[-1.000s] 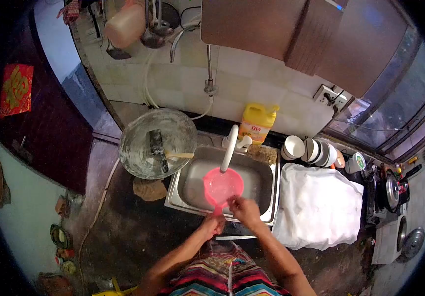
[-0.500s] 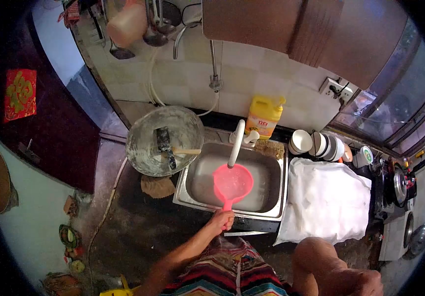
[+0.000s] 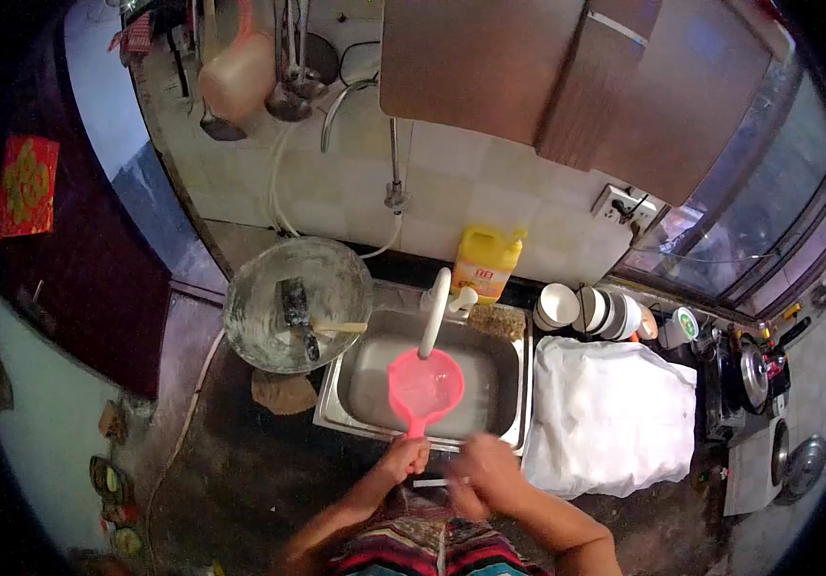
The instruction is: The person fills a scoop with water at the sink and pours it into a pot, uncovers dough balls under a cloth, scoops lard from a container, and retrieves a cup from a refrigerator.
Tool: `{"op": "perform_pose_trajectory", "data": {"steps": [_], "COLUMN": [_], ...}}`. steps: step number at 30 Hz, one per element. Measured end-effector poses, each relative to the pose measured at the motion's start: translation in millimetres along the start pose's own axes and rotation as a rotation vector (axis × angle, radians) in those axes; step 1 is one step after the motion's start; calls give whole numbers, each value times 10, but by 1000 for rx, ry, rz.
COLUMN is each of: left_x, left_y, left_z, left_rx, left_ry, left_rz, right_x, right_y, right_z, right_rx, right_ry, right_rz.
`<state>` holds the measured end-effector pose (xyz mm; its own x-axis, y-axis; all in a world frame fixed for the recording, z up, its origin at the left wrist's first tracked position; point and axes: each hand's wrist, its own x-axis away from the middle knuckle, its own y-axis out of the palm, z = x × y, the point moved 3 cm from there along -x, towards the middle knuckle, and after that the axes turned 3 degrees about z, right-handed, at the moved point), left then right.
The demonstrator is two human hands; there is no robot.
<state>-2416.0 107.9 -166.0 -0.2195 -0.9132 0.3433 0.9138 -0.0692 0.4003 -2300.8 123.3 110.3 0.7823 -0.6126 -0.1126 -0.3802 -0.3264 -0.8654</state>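
Over the sink (image 3: 367,386), pink dipper (image 3: 426,392), round-bowled

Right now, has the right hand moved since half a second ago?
Yes, left. The right hand went from the near side of the white cloth to the near edge of the steel sink.

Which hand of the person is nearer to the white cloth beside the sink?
Right. The right hand is just left of the white cloth; the left hand is farther left, holding the pink dipper by its handle.

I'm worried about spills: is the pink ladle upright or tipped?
The pink ladle is upright: it faces up below the tap, left hand gripping its handle.
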Motion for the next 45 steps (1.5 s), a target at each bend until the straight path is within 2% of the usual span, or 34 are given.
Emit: {"op": "perform_pose_trajectory", "data": {"steps": [1,2,3,4,7,8,11,12,15,18,21,27,30,38,42,45], "left_x": [32,39,42,-31,-49,-20,-84,-97,-65,-34,-129,-122,-148,-145,-98,-102], "left_y": [11,51,82,50,10,26,8,6,10,-36,-124,-69,-54,-47,-1,-36], "left_z": [12,86,112,39,-64,-24,-163,-172,-144,-232,-473,-404,-409,-390,-291,-358], "left_rx": [130,257,382,169,241,240,307,275,202,165,143,164,201,171,164,135], "left_ry": [-97,-192,-285,-332,-302,-339,-385,-387,-373,-365,-401,-392,-388,-368,-405,-404], "left_rz": [60,119,178,233,166,136,192,211,269,285,274,312,319,292,358,343], "right_x": [-55,-50,47,136,320,294,117,76,-43,-8,31,-26,23,15,-6,-52], "right_y": [435,950,1452,1833,2329,2412,2443,2403,2135,2283,2352,2198,2344,2315,2195,2086], "right_z": [329,714,1096,1403,1676,1643,1447,1375,1050,1133,1151,1061,1162,1163,1124,1025], "right_rx": [-186,-360,-444,-521,-880,-1197,-1727,-1760,-1803,-1758,-1711,-1687,-1617,-1615,-1584,-1633], "right_ry": [-61,215,398,576,871,976,1026,1010,1094,1064,1234,1171,1145,1152,1128,1184], "right_rz": [453,454,382,305,176,227,40,-16,38,-3,47,98,121,153,114,192]}}
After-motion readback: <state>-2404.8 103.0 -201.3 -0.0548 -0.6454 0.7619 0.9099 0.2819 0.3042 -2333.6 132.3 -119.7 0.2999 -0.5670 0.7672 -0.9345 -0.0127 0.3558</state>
